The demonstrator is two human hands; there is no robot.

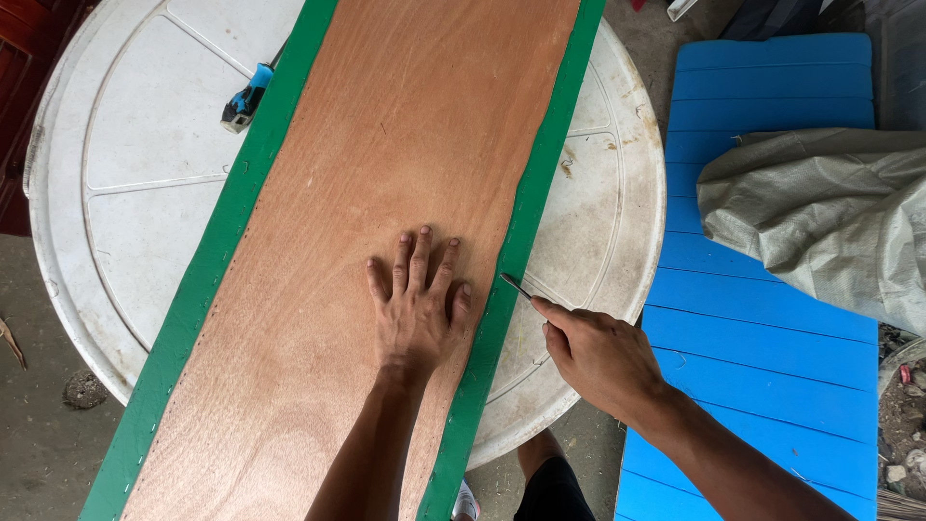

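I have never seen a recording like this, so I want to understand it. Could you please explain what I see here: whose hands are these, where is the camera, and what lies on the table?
There is one picture, taken by a camera on a person's head, looking down at their own two bare hands. A long plywood board with green edging lies across a round white table. The left hand presses flat on the board. The right hand holds a thin blade with its tip at the green edging. A blue-handled tool lies on the table. To the right stands a blue slatted surface with a grey sack on it.
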